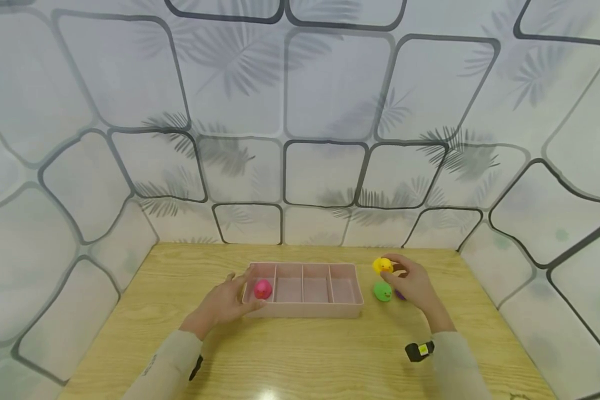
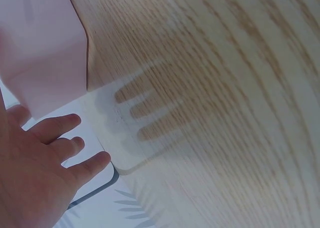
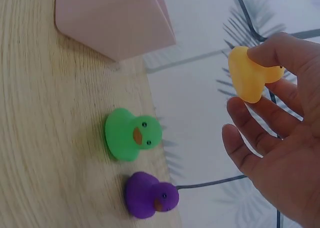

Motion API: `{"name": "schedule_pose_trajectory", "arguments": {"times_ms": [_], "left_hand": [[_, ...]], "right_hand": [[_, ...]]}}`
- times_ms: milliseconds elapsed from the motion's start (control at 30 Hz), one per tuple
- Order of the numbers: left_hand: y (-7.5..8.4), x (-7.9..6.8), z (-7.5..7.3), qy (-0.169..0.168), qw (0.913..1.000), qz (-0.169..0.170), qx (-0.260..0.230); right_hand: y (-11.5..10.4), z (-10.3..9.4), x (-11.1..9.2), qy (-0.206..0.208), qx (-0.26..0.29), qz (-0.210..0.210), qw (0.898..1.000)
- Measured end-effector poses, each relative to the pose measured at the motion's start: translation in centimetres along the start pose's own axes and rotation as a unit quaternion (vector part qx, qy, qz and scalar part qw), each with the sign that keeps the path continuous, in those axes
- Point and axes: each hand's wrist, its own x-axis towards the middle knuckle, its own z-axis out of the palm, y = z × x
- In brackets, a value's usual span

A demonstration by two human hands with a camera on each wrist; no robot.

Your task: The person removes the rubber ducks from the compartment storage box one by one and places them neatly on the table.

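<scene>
A pink divided box [image 1: 305, 310] sits on the table, its row of compartments open at the top. A pinkish-red rubber duck [image 1: 262, 289] is in its leftmost compartment. My left hand [image 1: 225, 300] holds the box's left end, thumb at the near side and index finger at the far side; its other fingers [image 2: 92, 169] spread off the box. Right of the box, my right hand [image 1: 411, 280] pinches a yellow rubber duck [image 3: 246, 76] between thumb and fingers, up off the table. Below it stand a green rubber duck [image 3: 122, 134] and a purple rubber duck [image 3: 142, 195], the purple one mostly hidden by the hand in the head view.
The wood-grain table [image 1: 300, 355] meets a patterned white backdrop [image 1: 325, 172] at the back and both sides. A dark wrist device [image 1: 420, 351] with a small lit screen is by the right sleeve.
</scene>
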Motion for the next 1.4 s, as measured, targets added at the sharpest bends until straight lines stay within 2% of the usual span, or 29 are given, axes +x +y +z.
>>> {"name": "schedule_pose_trajectory", "arguments": {"times_ms": [300, 667, 1033, 1400], "left_hand": [[-0.1, 0.1, 0.2, 0.0, 1.0, -0.004, 0.003], [0.0, -0.1, 0.0, 0.003, 1.0, -0.002, 0.007], [-0.2, 0.1, 0.2, 0.001, 1.0, -0.004, 0.006], [-0.3, 0.1, 0.2, 0.005, 1.0, 0.001, 0.007]], "right_hand": [[2.3, -1.8, -0.9, 0.017, -0.027, 0.018, 0.999], [4.1, -3.7, -1.9, 0.026, -0.046, 0.037, 0.998], [6.2, -4.6, -3.0, 0.022, -0.027, 0.076, 0.996], [8.0, -5.2, -3.7, 0.026, -0.04, 0.099, 0.994]]}}
